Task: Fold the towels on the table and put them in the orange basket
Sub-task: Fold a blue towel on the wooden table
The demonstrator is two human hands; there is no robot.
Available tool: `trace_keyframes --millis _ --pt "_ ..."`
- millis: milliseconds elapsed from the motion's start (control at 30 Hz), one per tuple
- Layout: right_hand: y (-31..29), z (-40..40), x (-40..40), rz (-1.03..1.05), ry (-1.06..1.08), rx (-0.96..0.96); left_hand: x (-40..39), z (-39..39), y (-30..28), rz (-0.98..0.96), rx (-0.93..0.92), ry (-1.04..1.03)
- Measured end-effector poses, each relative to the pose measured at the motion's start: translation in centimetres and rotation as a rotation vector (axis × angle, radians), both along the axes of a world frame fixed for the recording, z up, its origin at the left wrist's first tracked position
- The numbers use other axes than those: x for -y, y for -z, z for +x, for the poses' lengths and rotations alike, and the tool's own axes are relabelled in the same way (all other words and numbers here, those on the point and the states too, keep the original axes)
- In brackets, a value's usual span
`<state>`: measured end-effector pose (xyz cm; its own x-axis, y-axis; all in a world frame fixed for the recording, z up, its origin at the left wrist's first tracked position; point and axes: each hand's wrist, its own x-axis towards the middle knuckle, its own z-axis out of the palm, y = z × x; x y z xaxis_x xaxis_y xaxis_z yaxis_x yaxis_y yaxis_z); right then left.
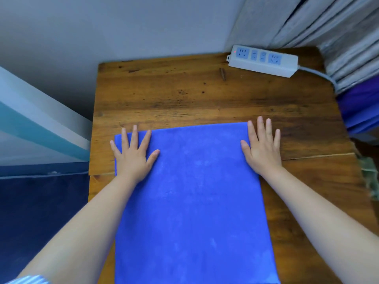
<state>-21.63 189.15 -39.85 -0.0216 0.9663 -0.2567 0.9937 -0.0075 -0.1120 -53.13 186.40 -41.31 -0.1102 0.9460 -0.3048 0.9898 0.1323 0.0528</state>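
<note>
One blue towel (190, 201) is lying spread on one wooden desk (184, 95), reaching from mid-desk to the near edge. Two hands are resting flat on it: one left hand (133, 154) at its far left corner, one right hand (261, 149) at its far right corner. One white power strip (263, 60) is sitting at the desk's far right corner, showing four socket faces.

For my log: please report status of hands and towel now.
Left hand, right hand flat on blue plush towel. Towel spread on wooden table. Orange basket not visible.
</note>
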Motion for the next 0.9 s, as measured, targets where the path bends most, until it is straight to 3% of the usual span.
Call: trace_keyframes --millis 133,267,467,633,900 --pt "-0.8 -3.5 7.5 0.043 -0.142 -0.100 5.6 3.5 -0.3 0.068 0.084 0.141" --pt "-0.9 -6.5 15.1 0.047 -0.349 0.046 11.8 6.9 0.1 0.008 0.140 0.252" --pt "-1.2 -4.1 19.8 0.024 -0.263 0.124 19.0 6.6 -0.2 -0.046 0.138 0.226" --pt "-1.4 -0.9 23.1 0.055 -0.370 0.148 23.0 4.7 -0.7 -0.180 0.063 0.268" --pt "-1.4 1.1 25.7 -0.208 -0.614 0.057 24.0 6.2 -2.9 0.042 0.054 0.685"
